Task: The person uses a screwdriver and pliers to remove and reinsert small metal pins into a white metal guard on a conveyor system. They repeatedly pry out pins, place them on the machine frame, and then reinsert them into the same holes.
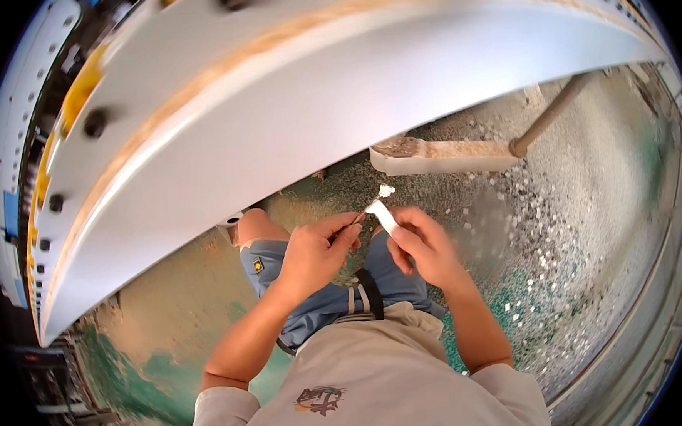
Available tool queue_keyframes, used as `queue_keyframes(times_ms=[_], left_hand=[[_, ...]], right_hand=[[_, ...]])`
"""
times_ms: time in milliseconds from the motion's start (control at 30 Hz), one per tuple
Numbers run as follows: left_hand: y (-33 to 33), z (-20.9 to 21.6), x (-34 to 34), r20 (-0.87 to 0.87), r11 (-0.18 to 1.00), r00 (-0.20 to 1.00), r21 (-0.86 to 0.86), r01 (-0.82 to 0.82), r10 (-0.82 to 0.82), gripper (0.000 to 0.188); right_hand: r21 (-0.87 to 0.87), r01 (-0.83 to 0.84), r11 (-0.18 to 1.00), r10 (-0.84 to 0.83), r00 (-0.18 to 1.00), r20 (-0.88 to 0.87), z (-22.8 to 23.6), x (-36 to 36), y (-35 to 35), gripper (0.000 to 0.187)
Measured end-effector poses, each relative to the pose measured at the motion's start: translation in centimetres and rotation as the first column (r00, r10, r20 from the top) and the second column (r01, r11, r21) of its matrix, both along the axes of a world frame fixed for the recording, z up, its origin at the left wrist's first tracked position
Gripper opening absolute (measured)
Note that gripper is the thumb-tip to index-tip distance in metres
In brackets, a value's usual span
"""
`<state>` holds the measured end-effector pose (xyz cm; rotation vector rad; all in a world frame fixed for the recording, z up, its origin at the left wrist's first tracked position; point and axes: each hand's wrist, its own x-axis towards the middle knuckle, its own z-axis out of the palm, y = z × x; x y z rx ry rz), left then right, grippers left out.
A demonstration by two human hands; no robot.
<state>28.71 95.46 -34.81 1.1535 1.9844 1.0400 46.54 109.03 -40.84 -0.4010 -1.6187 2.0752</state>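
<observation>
My left hand [312, 253] is closed in a pinch on a thin dark piece [359, 219], mostly hidden by the fingers. My right hand [426, 253] grips a short white strip [383, 215], flat and slightly bent. Its far end meets the tip of the dark piece between my hands. Just beyond that end shows a small whitish lump [386, 190]; whether it sticks to the strip or the dark piece I cannot tell. Both hands are held above my lap, in front of the blue shorts [398, 275].
A large white panel [275, 131] with a tan line and dark bolts along its edge spans the far side. Beyond my right hand lies a long pale bar [454, 157], joined to a brown rod [548, 117]. White scraps [540, 260] litter the greenish floor on the right.
</observation>
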Motion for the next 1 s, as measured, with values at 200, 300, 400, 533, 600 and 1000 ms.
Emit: queue_keyframes(times_ms=[200, 300, 400, 533, 600, 1000], left_hand=[[-3.1, 0.1, -1.6, -0.25, 0.981, 0.951, 0.114, -0.156, 0.18, 0.023], [-5.0, -1.2, -2.9, -0.285, 0.958, 0.92, 0.182, -0.222, 0.268, 0.02], [-8.6, -2.3, -4.7, -0.402, 0.948, 0.864, 0.218, -0.232, 0.304, 0.017], [-11.5, -3.9, -6.4, -0.651, 0.96, 0.705, 0.189, -0.205, 0.279, 0.018], [-13.0, -7.5, -8.4, -0.766, 0.99, 0.632, 0.036, -0.138, 0.117, 0.017], [-13.4, -7.0, -9.2, -0.537, 0.919, 0.749, 0.292, -0.266, 0.388, 0.017]], right_hand=[[-0.132, -0.042, 0.99, 0.059, 0.99, 0.131, 0.9, -7.2, -0.1, 0.018], [0.16, 0.086, 0.983, -0.107, 0.986, 0.128, -0.9, -9.9, -0.2, 0.015], [-0.207, 0.225, 0.952, -0.2, 0.97, 0.137, -9.7, -10.7, 2.7, 0.02], [-0.536, 0.281, 0.796, -0.248, 0.959, 0.135, -7.7, -12.8, -0.9, 0.041], [-0.539, 0.254, 0.803, -0.216, 0.967, 0.134, -6.7, -13.3, -2.4, 0.042], [-0.24, 0.209, 0.948, -0.062, 0.861, 0.505, -7.6, 0.2, -6.8, 0.044]])
